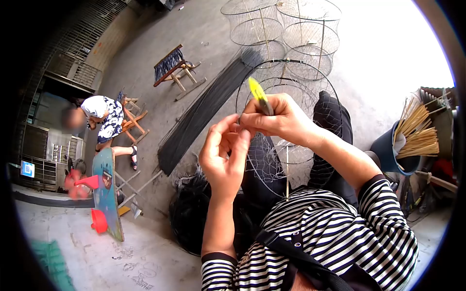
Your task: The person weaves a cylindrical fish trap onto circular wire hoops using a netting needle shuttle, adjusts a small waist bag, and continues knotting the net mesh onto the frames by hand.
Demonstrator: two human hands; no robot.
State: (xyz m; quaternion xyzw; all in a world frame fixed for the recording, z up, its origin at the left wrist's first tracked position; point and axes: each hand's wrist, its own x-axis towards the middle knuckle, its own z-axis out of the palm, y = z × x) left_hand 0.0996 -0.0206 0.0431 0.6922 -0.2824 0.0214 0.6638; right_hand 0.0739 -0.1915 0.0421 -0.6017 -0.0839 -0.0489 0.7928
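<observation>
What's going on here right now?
A person in a striped top holds a yellow-tipped tool in the right hand. The left hand is raised beside it, its fingers close to the right hand's; whether they pinch anything is unclear. A hooped net lies over the lap, with round net cages on the floor beyond. A blue bucket of sticks stands to the right, and another person sits off to the left.
</observation>
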